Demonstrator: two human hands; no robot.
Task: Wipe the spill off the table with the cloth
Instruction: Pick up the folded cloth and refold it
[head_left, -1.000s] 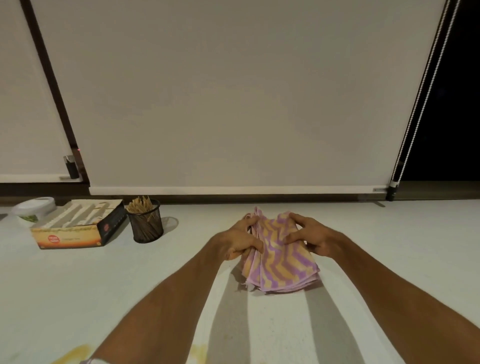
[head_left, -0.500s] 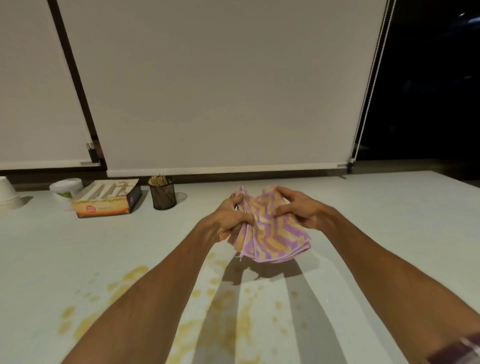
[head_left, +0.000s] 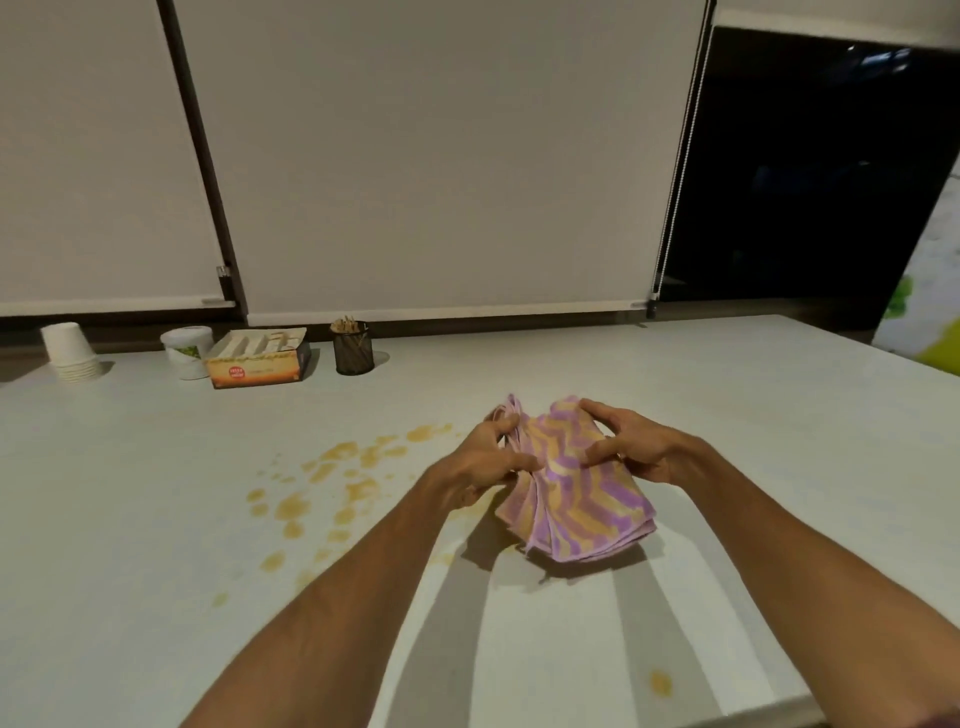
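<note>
At the far left of the table (head_left: 130, 519) stand a stack of paper cups (head_left: 70, 353), a small tub (head_left: 186, 352), an open box (head_left: 257, 358) and a mesh pot of sticks (head_left: 353, 349), all well clear of the mess. The spill (head_left: 332, 483) lies as scattered brownish blots left of my forearm, with one stray drop near the front edge on my right. I judge the main risk to be dragging my bare left arm through the wet patches, since it passes right beside them. The other risk is that the loose bundle fans apart as I bring it down, so that only an edge touches the liquid and smears it wider.

My left hand (head_left: 485, 462) curls in, thumb and fingers pinching the left edges of the folded layers. The cloth (head_left: 576, 499), striped purple and orange, hangs between both hands just above the table, right of the spill and not touching it; its shadow falls beneath. My right hand (head_left: 631, 447) is half open, fingertips (head_left: 592, 457) pressed on the top face, thumb hidden behind, so I cannot tell how firmly it grips.
</note>
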